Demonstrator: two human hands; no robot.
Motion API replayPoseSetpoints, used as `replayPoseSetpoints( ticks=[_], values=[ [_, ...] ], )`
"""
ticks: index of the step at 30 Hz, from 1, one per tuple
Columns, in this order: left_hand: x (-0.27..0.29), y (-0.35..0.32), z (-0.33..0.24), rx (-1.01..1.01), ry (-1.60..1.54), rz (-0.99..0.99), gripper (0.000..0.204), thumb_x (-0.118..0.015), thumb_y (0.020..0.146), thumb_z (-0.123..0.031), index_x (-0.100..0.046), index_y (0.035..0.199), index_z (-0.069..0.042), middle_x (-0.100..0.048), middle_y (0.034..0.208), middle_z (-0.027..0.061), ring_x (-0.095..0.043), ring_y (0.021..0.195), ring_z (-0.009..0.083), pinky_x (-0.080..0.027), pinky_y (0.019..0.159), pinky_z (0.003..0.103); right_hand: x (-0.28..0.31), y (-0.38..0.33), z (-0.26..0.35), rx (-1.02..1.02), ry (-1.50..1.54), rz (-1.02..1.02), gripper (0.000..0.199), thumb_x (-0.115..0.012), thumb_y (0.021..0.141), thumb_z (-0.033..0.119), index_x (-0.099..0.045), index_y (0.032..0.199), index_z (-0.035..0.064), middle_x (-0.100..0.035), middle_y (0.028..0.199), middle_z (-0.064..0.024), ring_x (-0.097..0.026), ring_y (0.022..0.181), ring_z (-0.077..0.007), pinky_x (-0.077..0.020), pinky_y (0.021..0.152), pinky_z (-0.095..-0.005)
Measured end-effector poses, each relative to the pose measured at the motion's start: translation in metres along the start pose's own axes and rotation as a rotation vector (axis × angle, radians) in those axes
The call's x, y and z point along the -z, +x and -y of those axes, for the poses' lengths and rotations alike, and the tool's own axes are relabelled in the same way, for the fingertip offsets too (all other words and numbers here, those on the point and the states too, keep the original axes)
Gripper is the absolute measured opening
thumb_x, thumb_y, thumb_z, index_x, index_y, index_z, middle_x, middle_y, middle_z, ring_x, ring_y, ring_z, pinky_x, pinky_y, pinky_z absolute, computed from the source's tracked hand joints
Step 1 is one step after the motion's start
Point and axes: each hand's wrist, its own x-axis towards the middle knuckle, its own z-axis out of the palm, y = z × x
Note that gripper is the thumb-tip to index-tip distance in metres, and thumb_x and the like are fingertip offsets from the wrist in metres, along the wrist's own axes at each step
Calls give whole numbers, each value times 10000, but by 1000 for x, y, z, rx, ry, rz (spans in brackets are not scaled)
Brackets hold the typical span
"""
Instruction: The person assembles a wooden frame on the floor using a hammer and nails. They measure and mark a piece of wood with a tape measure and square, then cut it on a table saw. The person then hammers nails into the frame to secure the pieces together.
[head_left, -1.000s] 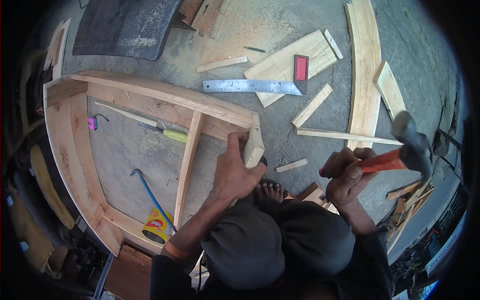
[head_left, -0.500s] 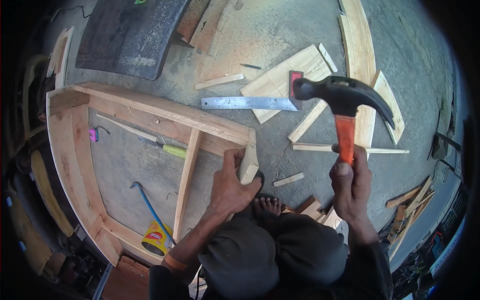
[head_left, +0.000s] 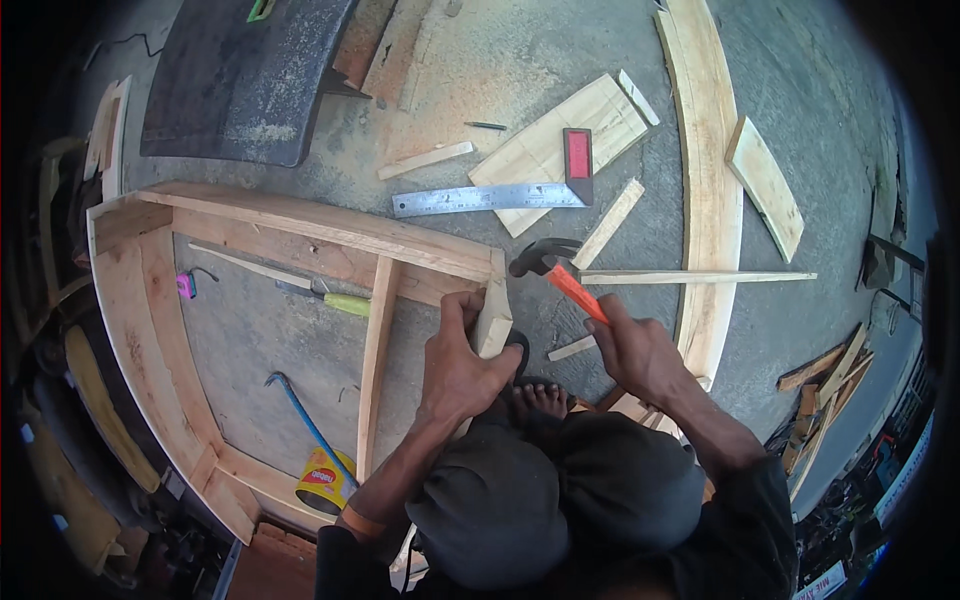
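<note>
A claw hammer (head_left: 577,293) with an orange handle is in my right hand (head_left: 643,358), my fingers wrapped round its grip. The dark head is beside the near right corner of a wooden frame (head_left: 330,226); whether it touches the wood I cannot tell. My left hand (head_left: 460,368) grips a short wooden board (head_left: 494,322) at that corner, thumb on one side and fingers on the other. The board's lower part is hidden behind my hand and legs. A crosspiece (head_left: 376,365) of the frame runs just left of my left hand.
Beyond the hammer lie a metal try square (head_left: 490,199), a wide board (head_left: 610,120) and a long plank (head_left: 704,190). Inside the frame are a green-handled tool (head_left: 347,304), a pink tape measure (head_left: 186,286), a blue pry bar (head_left: 305,415) and a yellow can (head_left: 322,482).
My right hand has swung the hammer down and to the left, from raised upright to beside the frame's corner. My left hand keeps its hold on the board.
</note>
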Motion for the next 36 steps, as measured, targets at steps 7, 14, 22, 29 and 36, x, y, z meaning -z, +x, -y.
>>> replayPoseSetpoints(
  ticks=[7,14,22,29,36],
  values=[
    [3,-3,-7,-31,51,-33,617,-799,773,-179,-442,1245,-4,-662,1204,303,-676,1146,414,-517,1000,432,19,-4,28,225,193,-566,283,-537,1059,286,-464,1226,69,-620,666,-212,-638,537,-425,-471,486,-466],
    [2,-3,7,-51,10,-80,601,-818,770,-179,-453,1216,-6,-697,1123,258,-709,1067,381,-542,947,413,26,-13,30,48,428,-391,245,-564,1055,236,-504,1201,49,-637,730,-221,-632,605,-483,-473,522,-485],
    [-1,-5,17,-104,-1,-150,592,-832,772,-205,-463,1191,-10,-712,1064,256,-726,989,367,-552,903,419,53,4,33,201,862,-280,321,-518,1086,317,-478,1271,58,-580,677,-94,-602,558,-211,-465,538,-404],
    [1,-5,2,-112,67,-139,567,-839,775,-209,-465,1162,-32,-708,1043,237,-723,968,358,-553,881,421,26,9,15,102,234,-181,290,-508,1077,325,-483,1201,64,-565,617,-141,-635,532,-344,-467,498,-422],
    [-5,-2,-2,-66,16,-104,551,-838,782,-187,-464,1149,-20,-719,951,217,-728,885,292,-556,811,398,-2,10,16,-90,164,92,263,-539,1054,281,-486,1161,47,-629,705,-289,-614,741,-574,-464,643,-634]
  ],
)
